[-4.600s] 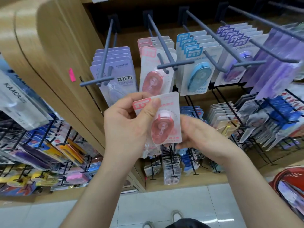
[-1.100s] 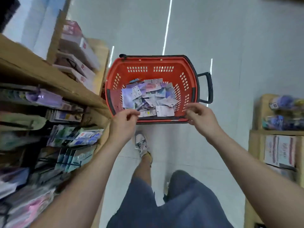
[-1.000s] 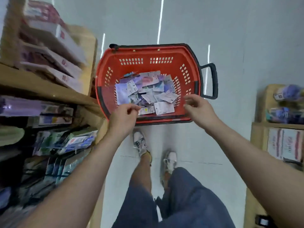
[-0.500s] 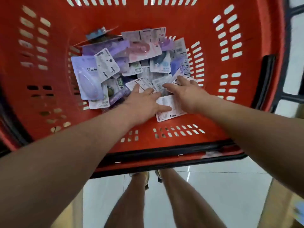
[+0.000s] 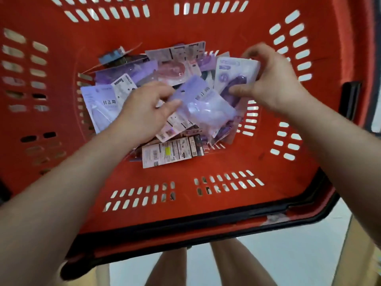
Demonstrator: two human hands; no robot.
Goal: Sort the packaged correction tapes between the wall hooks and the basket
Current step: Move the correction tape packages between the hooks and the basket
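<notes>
Left hand (image 5: 144,112) fingers pinch pale purple pack (image 5: 206,108); right hand (image 5: 274,79) fingers curled round dark purple pack (image 5: 233,79), both over pile (image 5: 171,151) in red basket (image 5: 185,174).

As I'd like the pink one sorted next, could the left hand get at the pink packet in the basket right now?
Probably not yet: the left hand holds a lilac packet. The pink packet lies mostly uncovered just beyond it.
</notes>
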